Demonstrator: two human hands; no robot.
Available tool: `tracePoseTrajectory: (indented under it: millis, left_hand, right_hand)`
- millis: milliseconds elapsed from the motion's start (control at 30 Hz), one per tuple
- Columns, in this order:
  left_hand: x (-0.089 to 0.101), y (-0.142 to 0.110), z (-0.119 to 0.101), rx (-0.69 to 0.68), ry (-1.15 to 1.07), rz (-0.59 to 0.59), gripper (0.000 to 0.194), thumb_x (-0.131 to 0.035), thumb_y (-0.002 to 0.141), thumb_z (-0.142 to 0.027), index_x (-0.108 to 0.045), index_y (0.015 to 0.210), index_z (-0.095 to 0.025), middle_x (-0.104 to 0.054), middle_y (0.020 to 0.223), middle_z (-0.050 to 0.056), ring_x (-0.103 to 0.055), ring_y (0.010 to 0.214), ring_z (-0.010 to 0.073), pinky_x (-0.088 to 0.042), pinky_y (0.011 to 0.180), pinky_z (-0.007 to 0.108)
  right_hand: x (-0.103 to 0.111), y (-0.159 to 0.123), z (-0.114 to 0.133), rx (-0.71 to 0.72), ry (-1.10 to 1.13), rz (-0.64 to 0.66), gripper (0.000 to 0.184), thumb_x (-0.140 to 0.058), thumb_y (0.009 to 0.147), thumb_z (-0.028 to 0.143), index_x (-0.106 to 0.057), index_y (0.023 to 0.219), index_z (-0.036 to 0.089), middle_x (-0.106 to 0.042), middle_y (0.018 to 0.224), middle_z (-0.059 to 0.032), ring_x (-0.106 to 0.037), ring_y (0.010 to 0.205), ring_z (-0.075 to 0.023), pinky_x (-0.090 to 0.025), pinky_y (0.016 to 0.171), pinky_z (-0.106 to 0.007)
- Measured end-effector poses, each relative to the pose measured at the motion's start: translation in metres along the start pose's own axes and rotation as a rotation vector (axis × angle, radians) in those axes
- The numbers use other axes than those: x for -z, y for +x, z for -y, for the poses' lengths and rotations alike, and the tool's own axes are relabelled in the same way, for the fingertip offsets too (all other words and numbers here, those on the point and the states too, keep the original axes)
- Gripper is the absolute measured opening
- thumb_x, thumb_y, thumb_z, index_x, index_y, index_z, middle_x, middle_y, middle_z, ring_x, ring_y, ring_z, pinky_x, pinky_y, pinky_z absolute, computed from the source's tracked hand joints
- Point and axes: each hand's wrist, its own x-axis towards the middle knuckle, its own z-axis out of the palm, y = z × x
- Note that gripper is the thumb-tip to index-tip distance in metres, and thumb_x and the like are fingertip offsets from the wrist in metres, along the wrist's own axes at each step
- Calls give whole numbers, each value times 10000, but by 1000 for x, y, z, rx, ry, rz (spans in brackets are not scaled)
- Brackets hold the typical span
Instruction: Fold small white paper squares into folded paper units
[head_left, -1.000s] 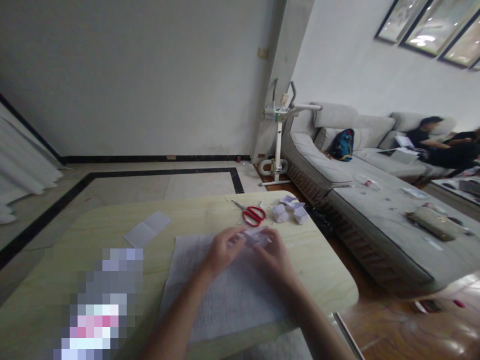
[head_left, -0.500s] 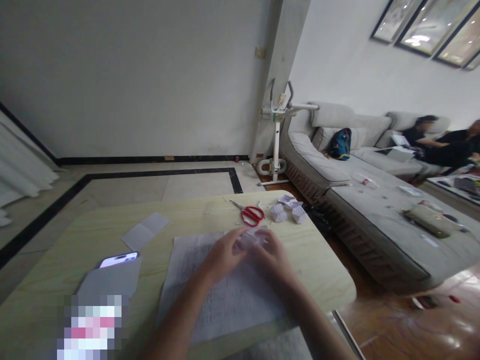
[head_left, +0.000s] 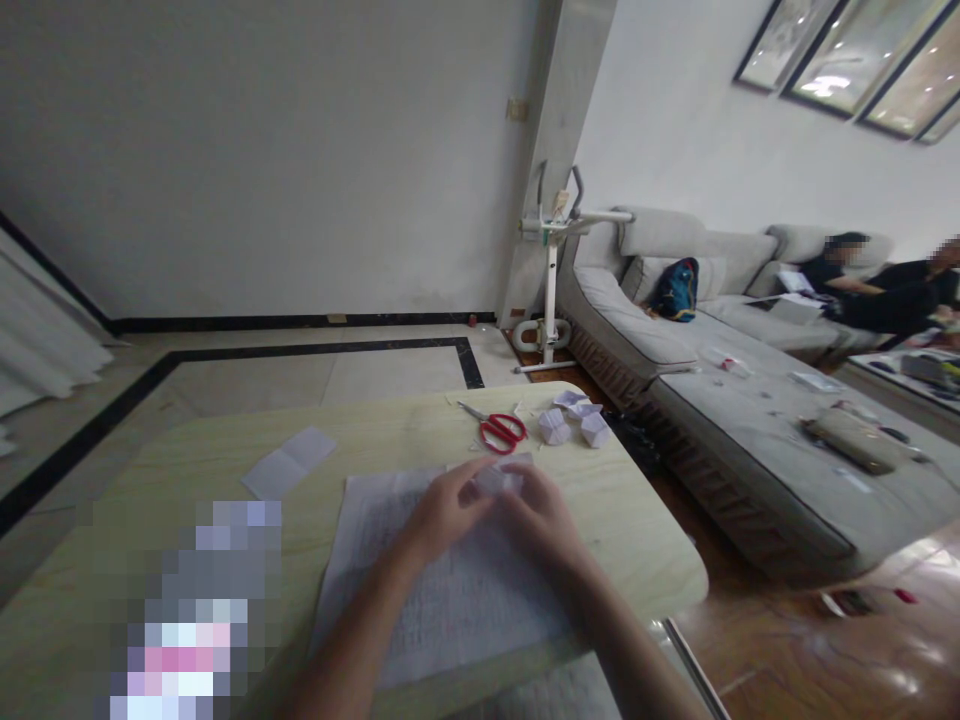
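Observation:
Between my left hand (head_left: 448, 508) and my right hand (head_left: 541, 508) is a small piece of folded white paper (head_left: 496, 480), gripped from both sides with curled fingers. My fingers hide part of it, and its exact shape is blurred. Below my hands lies a large printed sheet (head_left: 405, 580), flat on the table. Just beyond them rest scissors with red handles (head_left: 502, 432), blades pointing to the far left. To the right of the scissors sit several folded paper pieces (head_left: 556, 427) in a cluster.
The pale wooden table (head_left: 645, 540) has a rounded right edge. A creased white paper (head_left: 291, 462) lies at left, near a pixelated area. Beyond the table stand a grey sofa (head_left: 750, 430) with a backpack (head_left: 676, 290), a white exercise stand (head_left: 551, 290) and two seated people.
My fingers have shifted slightly around the folded paper, which stays between both hands. The view has moved a little. The phone at left is now covered by pixelation.

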Motion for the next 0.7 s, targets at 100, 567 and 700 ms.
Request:
tracePoseTrajectory:
  millis: [100,567,700]
  left_hand:
    - [-1,1,3,16,-12,-13,388,-627,754,-241,-594,1137,-196,-668,1025,57,-610,803,158,-498,757,282]
    - [1,1,4,83,-106,-22,477,-563,798,-319,-545,1241,-142,-678,885,52,-613,751,158,-498,705,270]
    - [1,1,7,108,-83,-79,490,-516,826,-327,-504,1280,-143,-640,732,5,-583,628,121,-481,604,228]
  right_hand:
    - [1,0,2,72,-53,-26,316,-578,810,325,-569,1105,212,-602,1056,-78,-568,932,-211,-470,792,-335]
    - [8,-1,9,189,-259,-49,359,-627,749,258,-577,1103,234,-607,1048,-67,-556,915,-211,-463,781,-341]
    - [35,4,2,202,-384,-164,320,-619,739,252,-572,1054,218,-610,987,-62,-552,852,-204,-459,745,-334]
